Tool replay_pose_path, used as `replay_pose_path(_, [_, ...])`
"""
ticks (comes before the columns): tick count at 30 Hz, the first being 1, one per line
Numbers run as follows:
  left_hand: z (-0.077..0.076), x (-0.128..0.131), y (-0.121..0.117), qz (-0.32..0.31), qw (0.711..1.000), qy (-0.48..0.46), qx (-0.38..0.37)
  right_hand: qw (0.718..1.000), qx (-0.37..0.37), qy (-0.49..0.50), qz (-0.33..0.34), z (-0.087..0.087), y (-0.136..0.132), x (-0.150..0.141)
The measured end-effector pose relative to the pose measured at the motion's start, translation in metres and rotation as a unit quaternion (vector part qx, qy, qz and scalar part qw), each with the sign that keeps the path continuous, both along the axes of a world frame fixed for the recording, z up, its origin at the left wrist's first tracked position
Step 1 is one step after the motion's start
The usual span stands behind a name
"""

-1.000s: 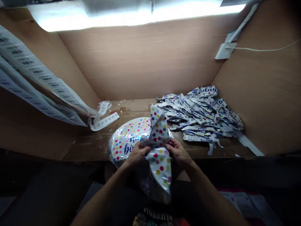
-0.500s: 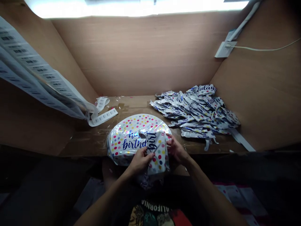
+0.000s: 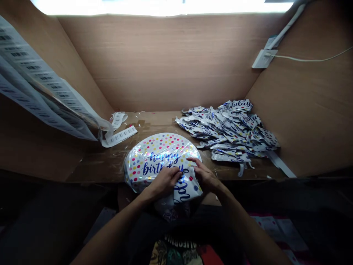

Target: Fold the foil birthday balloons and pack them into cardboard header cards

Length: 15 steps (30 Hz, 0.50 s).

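Observation:
A stack of flat, round foil balloons (image 3: 162, 145), white with coloured dots and "happy birthday" in blue, lies at the table's front edge. Over its lower right part, a partly folded foil balloon (image 3: 189, 189) of the same print is between my hands. My left hand (image 3: 165, 180) is closed on its upper left edge, thumb and fingers pinched. The fingers of my right hand (image 3: 205, 175) are bent round its upper right side, the index finger stretched across the stack; some fingertips are hidden. Below hangs crumpled clear plastic (image 3: 172, 211).
A heap of folded foil balloons (image 3: 228, 129) lies on the right of the table. At left hang strips of barcode labels (image 3: 41, 73), their ends (image 3: 121, 136) on the tabletop. Wooden panels (image 3: 154, 66) enclose the back and sides. A white cable (image 3: 303, 59) runs along the right panel.
The held balloon has been folded smaller and lower, uncovering more of the print on the stack. My left hand has moved slightly up; my right index finger now reaches further left.

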<state>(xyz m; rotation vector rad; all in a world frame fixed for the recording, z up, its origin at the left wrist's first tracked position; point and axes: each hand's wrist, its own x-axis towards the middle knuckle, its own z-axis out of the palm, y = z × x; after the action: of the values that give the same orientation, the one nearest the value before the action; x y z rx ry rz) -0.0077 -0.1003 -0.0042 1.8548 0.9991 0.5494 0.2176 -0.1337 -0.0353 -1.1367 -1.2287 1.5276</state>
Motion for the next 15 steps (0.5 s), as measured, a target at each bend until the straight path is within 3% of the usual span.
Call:
replay_pose_path(2, [0.0, 0.008, -0.001, 0.017, 0.995, 0.028, 0.093, 1.0, 0.0, -0.015, -0.019, 0.002, 0.0, -0.006])
replay_pose_path(4, [-0.001, 0.013, -0.001, 0.044, 0.992, 0.015, 0.116, 0.988, 0.074, -0.1, -0.096, 0.0, -0.002, -0.014])
replay_pose_path(7, [-0.006, 0.017, 0.003, 0.11, 0.991, -0.067, 0.035, 0.923, 0.192, -0.245, -0.227, -0.01, -0.005, -0.024])
replay_pose_path(10, [-0.02, 0.022, 0.003, 0.163, 0.982, -0.092, -0.019, 0.875, 0.264, -0.316, -0.256, -0.02, -0.006, -0.027])
replay_pose_path(12, [-0.032, 0.027, -0.001, 0.224, 0.972, -0.062, 0.017, 0.867, 0.286, -0.322, -0.25, -0.026, -0.009, -0.032])
replay_pose_path(15, [-0.048, 0.038, -0.01, 0.297, 0.951, -0.067, 0.059, 0.895, 0.237, -0.266, -0.268, -0.031, -0.016, -0.048])
